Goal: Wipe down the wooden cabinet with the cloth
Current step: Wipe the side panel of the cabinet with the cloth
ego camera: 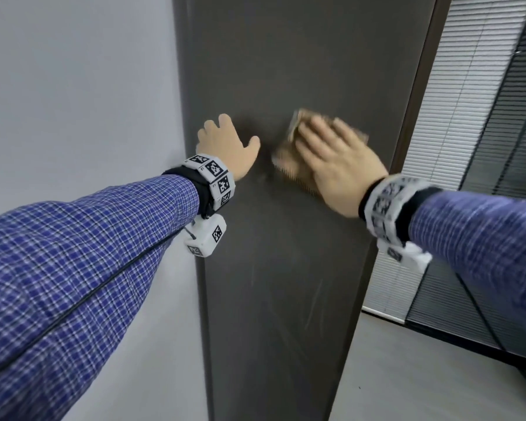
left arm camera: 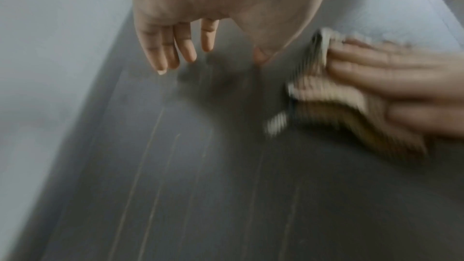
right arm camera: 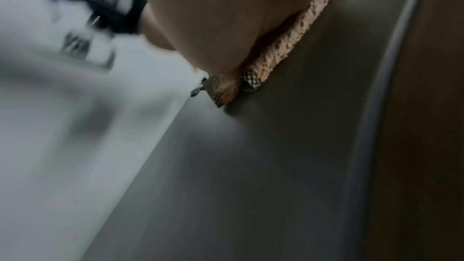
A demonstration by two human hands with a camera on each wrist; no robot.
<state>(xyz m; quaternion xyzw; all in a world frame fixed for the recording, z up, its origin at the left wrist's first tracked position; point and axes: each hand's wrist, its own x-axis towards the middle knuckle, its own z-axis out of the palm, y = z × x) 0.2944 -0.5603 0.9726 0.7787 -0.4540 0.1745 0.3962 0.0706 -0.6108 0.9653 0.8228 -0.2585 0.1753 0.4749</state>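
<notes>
The dark wooden cabinet (ego camera: 286, 71) stands upright, with a pale grey wall (ego camera: 73, 86) touching its left edge and window blinds (ego camera: 468, 117) beyond its right edge. Both hands are on its broad front face, about at the same height.

The right hand (ego camera: 334, 159) lies flat on the cloth (ego camera: 289, 159) and presses it against the cabinet, nearer to the right edge than to the left. Its fingers are straight and spread over the cloth, not curled around it. The cloth is beige, folded in several layers, with a checked woven border that shows in the right wrist view. The hand and the cloth are blurred.

The left hand (ego camera: 225, 144) is near the left edge of the cabinet, just beside the cloth but apart from it. Its fingers (left arm camera: 185, 47) are straight and slightly spread, and they hold nothing. The thumb seems to touch the surface; for the other fingers I cannot tell.

Thin pale streaks (left arm camera: 148, 162) run along the cabinet face below the hands. Both arms wear blue checked sleeves (ego camera: 88, 253) and white marker bands (ego camera: 216, 177) at the wrists.
</notes>
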